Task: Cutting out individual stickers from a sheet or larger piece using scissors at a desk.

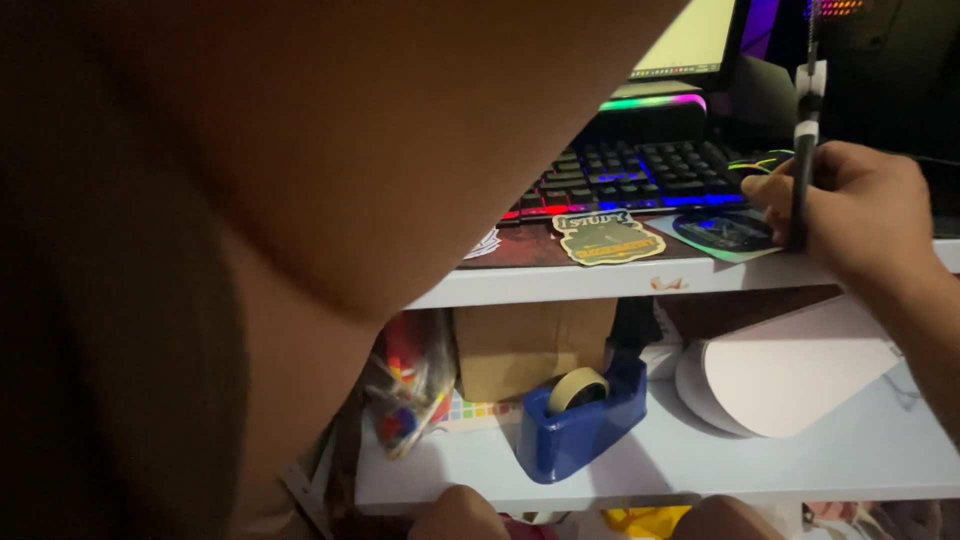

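From the head camera, the right hand is clenched around an upright black pen, tip by a round blue sticker on the bench — best kept steady. Left hand — hidden behind a near arm; cannot tell.

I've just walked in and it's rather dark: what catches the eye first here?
The glowing keyboard with rainbow lights at the back of the desk. In front of it, the right hand holds a dark pen upright. On the shelf below sits a blue tape dispenser.
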